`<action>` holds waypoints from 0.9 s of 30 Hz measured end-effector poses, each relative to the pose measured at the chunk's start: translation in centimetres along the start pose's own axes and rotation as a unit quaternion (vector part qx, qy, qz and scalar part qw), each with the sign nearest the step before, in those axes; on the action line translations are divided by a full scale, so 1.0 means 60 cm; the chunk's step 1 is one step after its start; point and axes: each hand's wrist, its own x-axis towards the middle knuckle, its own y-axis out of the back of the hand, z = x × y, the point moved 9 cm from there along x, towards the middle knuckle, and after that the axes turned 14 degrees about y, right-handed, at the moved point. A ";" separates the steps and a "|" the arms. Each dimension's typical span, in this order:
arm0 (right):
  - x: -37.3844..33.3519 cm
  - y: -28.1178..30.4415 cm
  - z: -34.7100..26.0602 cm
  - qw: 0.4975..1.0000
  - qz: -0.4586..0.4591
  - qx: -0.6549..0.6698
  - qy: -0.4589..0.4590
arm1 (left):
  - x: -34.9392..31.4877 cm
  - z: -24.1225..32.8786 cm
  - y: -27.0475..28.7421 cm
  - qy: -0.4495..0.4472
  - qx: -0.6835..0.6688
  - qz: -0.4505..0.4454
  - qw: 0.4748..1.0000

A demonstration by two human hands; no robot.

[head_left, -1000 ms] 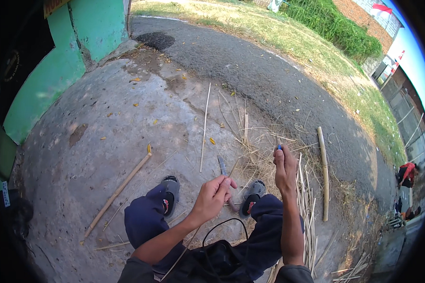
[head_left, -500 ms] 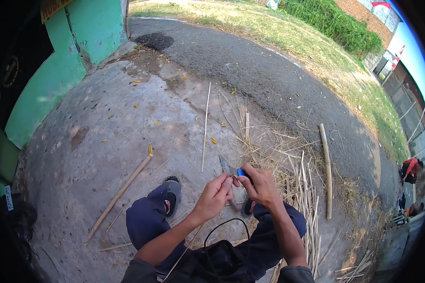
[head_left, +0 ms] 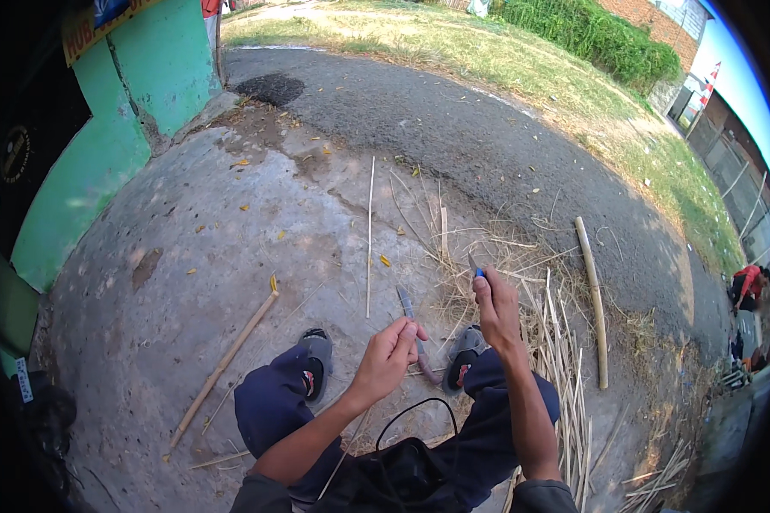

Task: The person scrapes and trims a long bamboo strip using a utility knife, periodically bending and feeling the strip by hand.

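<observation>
My left hand (head_left: 387, 355) is closed in a pinch above the ground between my feet. A thin bamboo strip (head_left: 344, 453) runs back from it beneath my forearm; its end at the fingertips is mostly hidden. Off to the right, my right hand (head_left: 498, 312) is wrapped round a small knife with a blue handle (head_left: 479, 273), its short blade pointing up and away. The two hands are apart. Below and just beyond my left hand, a larger knife (head_left: 405, 301) with a long grey blade lies between my shoes, its brown curved handle partly covered.
Split bamboo strips (head_left: 565, 385) lie piled beside my right leg, with shavings (head_left: 479, 269) beyond. A bamboo pole (head_left: 592, 299) lies farther right, and a thinner stick (head_left: 222, 376) at left. One long pale strip (head_left: 370, 235) lies ahead. A person (head_left: 749, 286) is at far right.
My right hand has moved away from my left hand, to the right and slightly up, carrying the blue-handled knife. My left hand has stayed nearly in place.
</observation>
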 end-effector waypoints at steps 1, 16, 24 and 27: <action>-0.004 -0.002 -0.013 0.999 -0.018 0.017 0.023 | 0.004 0.006 0.001 0.001 -0.019 -0.008 1.000; -0.018 -0.076 -0.107 0.976 -0.152 -0.011 0.155 | 0.005 -0.001 -0.002 0.037 -0.151 -0.086 0.984; -0.008 -0.080 -0.082 0.979 -0.140 -0.072 0.132 | -0.005 0.030 0.022 -0.046 0.063 0.093 0.993; -0.007 -0.087 -0.084 0.980 -0.132 -0.075 0.126 | 0.001 0.023 0.028 -0.037 0.050 0.087 0.994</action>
